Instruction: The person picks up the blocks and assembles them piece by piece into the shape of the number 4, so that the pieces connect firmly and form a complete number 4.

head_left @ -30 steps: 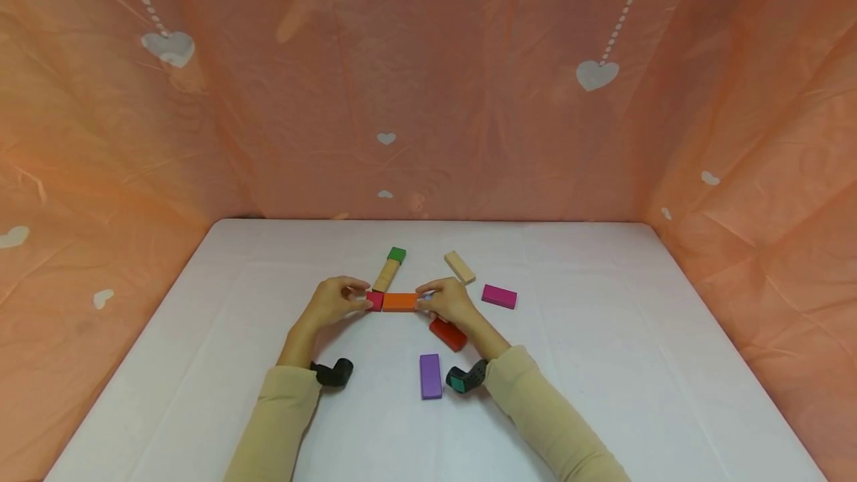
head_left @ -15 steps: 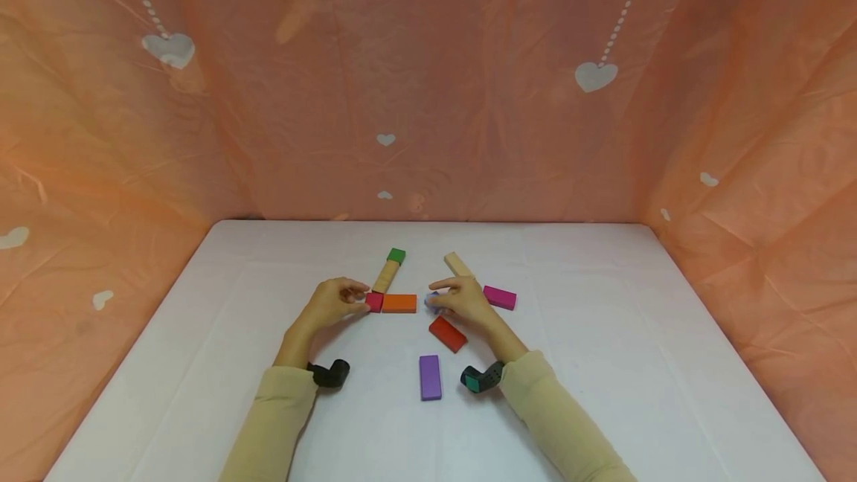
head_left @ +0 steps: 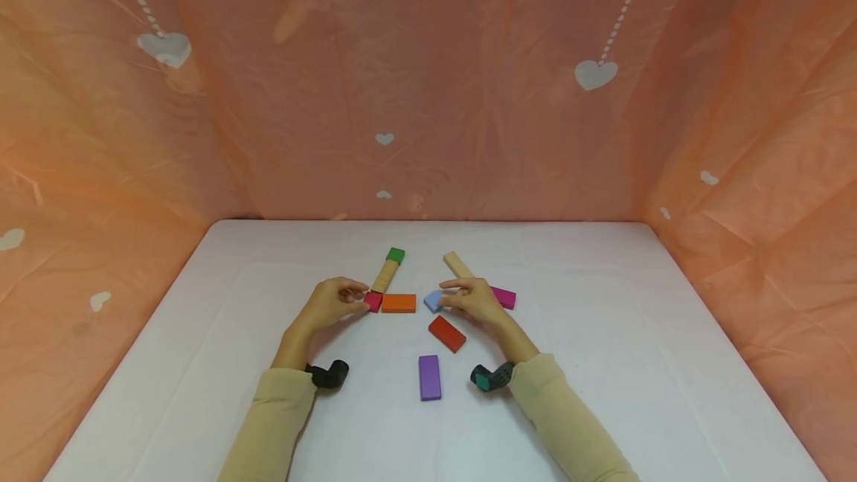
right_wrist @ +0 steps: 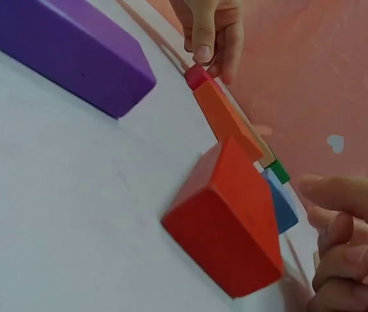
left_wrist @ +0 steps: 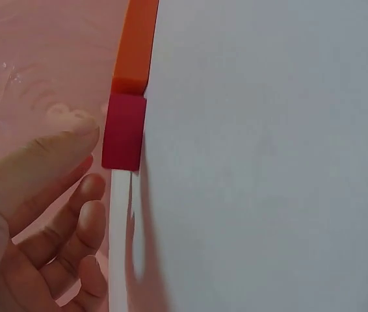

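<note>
My left hand (head_left: 332,300) rests at the left end of a small crimson block (head_left: 373,301), thumb tip right beside it in the left wrist view. That block meets an orange block (head_left: 399,303) end to end. Past a gap to the right lies a light blue block (head_left: 431,300), turned at an angle. My right hand (head_left: 477,300) hovers at its right side, thumb and fingers spread loosely; in the right wrist view space shows between fingertips and blue block (right_wrist: 285,208). A red block (head_left: 446,334) lies slantwise just in front of it.
A plain wooden block (head_left: 386,275) with a green block (head_left: 396,254) at its far end runs back from the crimson one. Another wooden block (head_left: 457,264) and a magenta block (head_left: 505,297) lie behind the right hand. Nearest is a purple block (head_left: 430,378).
My right hand has moved right, away from the orange block, and come off the light blue block, which now shows more fully. The left hand has barely moved.
</note>
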A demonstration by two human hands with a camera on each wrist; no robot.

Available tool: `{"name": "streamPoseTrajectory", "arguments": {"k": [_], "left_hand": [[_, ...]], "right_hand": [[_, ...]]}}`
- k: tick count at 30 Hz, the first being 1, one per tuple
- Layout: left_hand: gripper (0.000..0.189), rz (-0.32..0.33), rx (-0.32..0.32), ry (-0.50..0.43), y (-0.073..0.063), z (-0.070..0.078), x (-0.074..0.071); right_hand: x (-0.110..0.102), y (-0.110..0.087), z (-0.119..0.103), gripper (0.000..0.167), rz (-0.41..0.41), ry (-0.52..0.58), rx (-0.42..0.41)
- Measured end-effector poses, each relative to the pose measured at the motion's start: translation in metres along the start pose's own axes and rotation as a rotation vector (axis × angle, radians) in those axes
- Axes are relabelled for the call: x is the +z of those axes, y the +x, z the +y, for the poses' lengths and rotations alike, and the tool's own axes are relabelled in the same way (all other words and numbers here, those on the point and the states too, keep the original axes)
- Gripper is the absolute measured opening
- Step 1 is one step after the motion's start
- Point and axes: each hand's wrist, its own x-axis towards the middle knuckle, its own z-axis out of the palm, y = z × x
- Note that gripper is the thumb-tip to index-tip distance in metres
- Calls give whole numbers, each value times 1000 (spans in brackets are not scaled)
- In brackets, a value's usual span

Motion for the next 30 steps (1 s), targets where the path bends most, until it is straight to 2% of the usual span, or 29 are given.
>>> {"name": "streamPoseTrajectory", "arguments": {"k": [5, 11, 19, 22, 23, 26, 29, 30], "left_hand": [[29, 13, 13, 13, 1, 5, 3], [29, 14, 36, 8, 3, 7, 6], [28, 21, 43, -45, 4, 6, 9], [28, 30, 89, -64, 3, 5, 9], [29, 38, 128, -76, 5, -1, 11], [31, 31, 155, -90, 5, 1, 11], [32, 4, 107, -86, 7, 3, 12], [32, -13, 67, -64, 6, 9, 11]], "right_hand": [[-1, 1, 1, 42, -10, 28, 30], [-2, 3, 2, 46, -54, 43, 28], [1, 3, 2, 45, -56, 46, 24], [2, 3, 3, 45, -57, 45, 16], [2, 3, 3, 45, -57, 45, 13], [1, 3, 4, 46, -60, 29, 2], [1, 3, 4, 46, -61, 11, 8], [0, 3, 3, 46, -64, 7, 12]]}}
